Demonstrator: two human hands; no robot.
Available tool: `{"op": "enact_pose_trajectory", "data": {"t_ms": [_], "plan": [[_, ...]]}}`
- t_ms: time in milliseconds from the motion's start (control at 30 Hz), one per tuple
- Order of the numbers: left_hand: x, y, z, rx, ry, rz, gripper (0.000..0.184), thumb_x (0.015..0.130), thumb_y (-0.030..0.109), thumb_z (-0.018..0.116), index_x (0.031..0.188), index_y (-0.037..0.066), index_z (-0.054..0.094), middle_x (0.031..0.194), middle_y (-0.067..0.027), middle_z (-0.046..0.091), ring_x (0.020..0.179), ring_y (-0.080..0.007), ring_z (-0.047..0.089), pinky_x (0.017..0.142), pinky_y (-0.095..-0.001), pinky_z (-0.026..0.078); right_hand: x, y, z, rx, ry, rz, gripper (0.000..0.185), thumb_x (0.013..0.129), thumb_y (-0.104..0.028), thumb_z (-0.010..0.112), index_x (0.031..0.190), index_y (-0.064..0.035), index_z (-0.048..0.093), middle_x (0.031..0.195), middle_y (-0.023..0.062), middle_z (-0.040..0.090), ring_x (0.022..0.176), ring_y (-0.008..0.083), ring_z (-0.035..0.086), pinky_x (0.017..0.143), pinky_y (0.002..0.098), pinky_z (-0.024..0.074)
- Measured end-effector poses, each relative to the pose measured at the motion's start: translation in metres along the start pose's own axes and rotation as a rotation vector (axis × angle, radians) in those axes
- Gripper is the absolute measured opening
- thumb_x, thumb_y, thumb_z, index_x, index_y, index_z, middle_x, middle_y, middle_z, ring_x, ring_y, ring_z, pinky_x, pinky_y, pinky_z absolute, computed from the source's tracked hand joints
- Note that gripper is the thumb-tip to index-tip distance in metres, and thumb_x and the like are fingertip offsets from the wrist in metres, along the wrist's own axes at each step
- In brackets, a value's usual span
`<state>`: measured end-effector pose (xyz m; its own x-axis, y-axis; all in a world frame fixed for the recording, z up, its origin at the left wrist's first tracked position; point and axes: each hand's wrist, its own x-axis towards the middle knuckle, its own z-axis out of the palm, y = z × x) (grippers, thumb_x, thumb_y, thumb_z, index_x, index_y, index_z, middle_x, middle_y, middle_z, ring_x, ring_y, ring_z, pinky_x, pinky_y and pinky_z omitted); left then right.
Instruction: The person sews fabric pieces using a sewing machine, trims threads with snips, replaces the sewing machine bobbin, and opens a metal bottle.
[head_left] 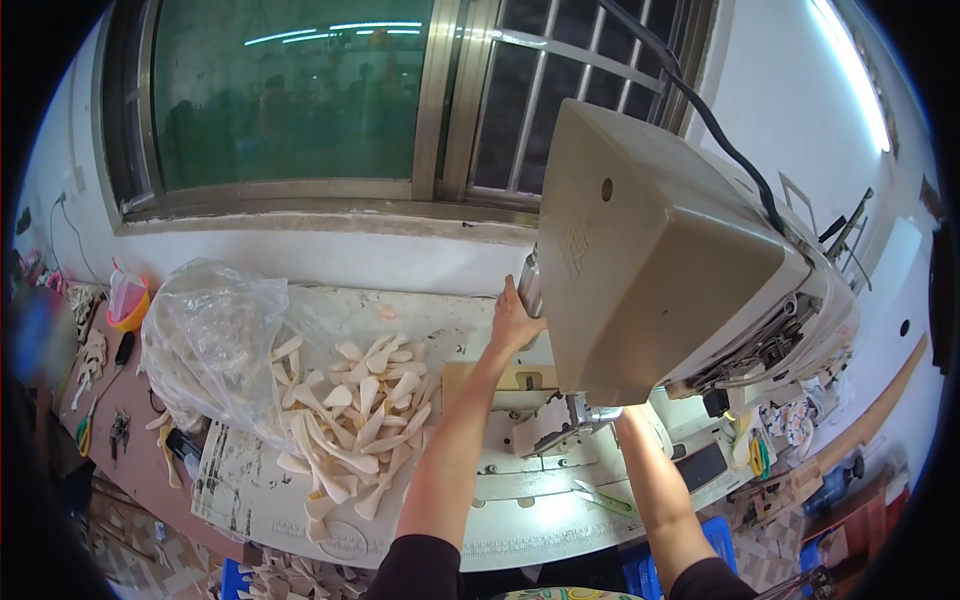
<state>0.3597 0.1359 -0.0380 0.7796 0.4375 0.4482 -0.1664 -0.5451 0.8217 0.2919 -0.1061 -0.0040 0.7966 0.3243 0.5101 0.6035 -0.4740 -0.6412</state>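
Observation:
My left hand (515,322) is raised at the left side of a large beige machine head (650,250), its visible fingers stretched upward beside a shiny metal cylinder (531,285). Some of its fingers are hidden by the machine. My right forearm (655,480) reaches under the machine head; the hand and whatever it touches are out of sight there. Between my arms a metal clamp-like frame (560,425) juts out above the pale worktable (500,550). Left of my left arm lies a heap of cream, paddle-shaped pieces (365,400).
A clear plastic bag (215,330) bulges beside the heap. On the brown side table (150,490) are keys (120,428) and a screwdriver (124,350). A green cutter (606,498) and a phone (700,466) lie near my right arm. Blue crates (720,540) stand below the edge.

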Motion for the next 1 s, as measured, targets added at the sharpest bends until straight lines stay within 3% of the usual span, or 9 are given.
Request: {"op": "enact_pose_trajectory", "data": {"t_ms": [167,267,367,500,567,600,667,933,1000], "plan": [[-0.015,0.058,-0.038,-0.008,0.047,-0.109,0.085,0.059,0.036,0.075,0.122,0.0,0.031,0.11,-0.0235,0.049,0.099,-0.0365,0.052,0.083,-0.0413,0.043,-0.083,-0.034,-0.049,0.55,-0.261,0.296,0.021,0.076,0.002,0.057,0.096,0.003,0.056,0.09,0.0078,0.062,0.084,0.0166,0.057,0.077,0.0278,0.045],[-0.014,0.038,-0.053,0.024,0.114,-0.073,0.08,0.058,0.032,0.075,0.119,0.001,0.034,0.107,-0.0224,0.051,0.096,-0.0364,0.054,0.082,-0.0416,0.043,-0.108,-0.093,-0.044,0.03,-0.2,-0.209,0.019,0.072,-0.001,0.061,0.091,-0.0019,0.059,0.085,0.013,0.06,0.078,0.024,0.058,0.07,0.0318,0.0474],[-0.02,0.033,-0.085,0.108,0.178,-0.176,0.077,0.059,0.03,0.075,0.118,0.001,0.035,0.107,-0.0216,0.052,0.097,-0.0355,0.053,0.083,-0.0407,0.043,-0.109,-0.081,-0.02,-0.25,-0.108,-0.398,0.021,0.066,-0.005,0.068,0.084,-0.0046,0.058,0.091,0.0101,0.054,0.09,0.0252,0.053,0.083,0.0397,0.0401],[-0.028,0.02,-0.119,0.036,0.189,-0.17,0.08,0.059,0.032,0.076,0.12,0.002,0.034,0.108,-0.0191,0.053,0.102,-0.0319,0.052,0.086,-0.0378,0.041,-0.107,-0.045,-0.005,-0.162,0.005,-0.62,0.02,0.063,-0.003,0.068,0.08,-0.0048,0.057,0.088,0.0079,0.053,0.088,0.0242,0.054,0.083,0.0427,0.0386],[0.0,-0.072,-0.105,-1.016,0.143,-0.206,0.09,0.059,0.037,0.077,0.126,0.0,0.029,0.115,-0.0227,0.049,0.11,-0.0322,0.047,0.092,-0.0362,0.038,-0.106,-0.052,-0.011,-0.13,0.034,-0.628,0.019,0.063,-0.001,0.067,0.08,-0.0031,0.057,0.084,0.0088,0.055,0.084,0.0242,0.056,0.078,0.0385,0.0432],[0.001,-0.072,-0.105,-1.019,0.111,-0.218,0.09,0.059,0.037,0.077,0.126,0.0,0.029,0.115,-0.0227,0.049,0.11,-0.0322,0.047,0.092,-0.0362,0.038,-0.108,-0.052,-0.011,-0.099,0.039,-0.636,0.019,0.063,0.0,0.067,0.079,-0.0025,0.057,0.083,0.009,0.055,0.083,0.0242,0.056,0.075,0.0369,0.0446],[0.002,-0.071,-0.103,-0.879,0.067,-0.21,0.092,0.059,0.038,0.077,0.127,-0.001,0.029,0.116,-0.0233,0.049,0.111,-0.0324,0.046,0.093,-0.036,0.037,-0.106,-0.055,-0.015,-0.03,0.059,-0.683,0.019,0.062,0.003,0.066,0.079,-0.0005,0.057,0.079,0.0099,0.056,0.078,0.0245,0.058,0.066,0.0308,0.0477],[-0.009,-0.045,-0.103,-0.253,0.101,-0.079,0.097,0.058,0.04,0.077,0.129,-0.002,0.026,0.12,-0.0257,0.046,0.115,-0.0333,0.043,0.096,-0.0354,0.035,-0.161,-0.078,-0.078,-0.187,0.351,-0.554,0.033,0.063,0.005,0.065,0.093,-0.0016,0.055,0.09,0.0102,0.058,0.088,0.0264,0.057,0.07,0.034,0.0451],[-0.017,-0.037,-0.108,-0.059,0.195,-0.044,0.099,0.058,0.041,0.077,0.13,-0.003,0.025,0.121,-0.0263,0.045,0.116,-0.0335,0.042,0.097,-0.0352,0.035,-0.17,-0.094,-0.065,0.051,0.179,-0.575,0.033,0.065,0.003,0.064,0.097,0.0,0.054,0.096,0.0154,0.058,0.089,0.0272,0.057,0.071,0.0349,0.0465]]}}
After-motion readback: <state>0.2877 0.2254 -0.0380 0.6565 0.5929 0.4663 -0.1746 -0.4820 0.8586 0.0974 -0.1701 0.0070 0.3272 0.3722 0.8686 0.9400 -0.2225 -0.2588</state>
